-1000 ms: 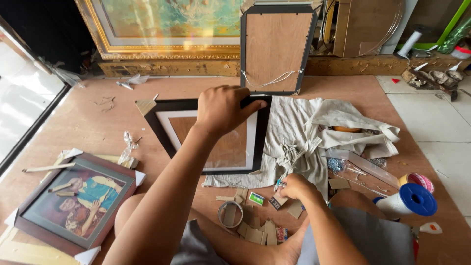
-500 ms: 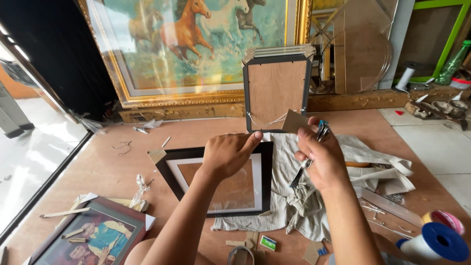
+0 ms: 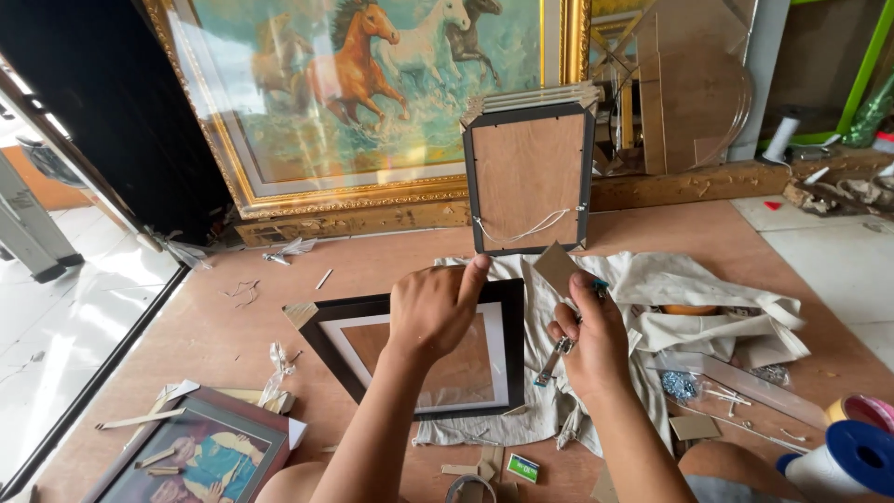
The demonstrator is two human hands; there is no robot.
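Black frame point(image 3: 424, 359) lies face-down on the floor, its right edge on the grey cloth point(image 3: 652, 307). My left hand point(image 3: 433, 312) presses its top edge, fingers together. My right hand point(image 3: 587, 335) pinches a cardboard corner piece point(image 3: 556, 267) w/ a metal tool point(image 3: 551, 361). Risk, imo: tool slips & gouges the backing. Clear bag point(image 3: 694, 387) holds screws.

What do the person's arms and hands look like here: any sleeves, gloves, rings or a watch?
Both arms are bare to the picture's lower edge, with no sleeves in view. The left hand and right hand wear no gloves. No rings, watch or bracelet show on either wrist or on the visible fingers.
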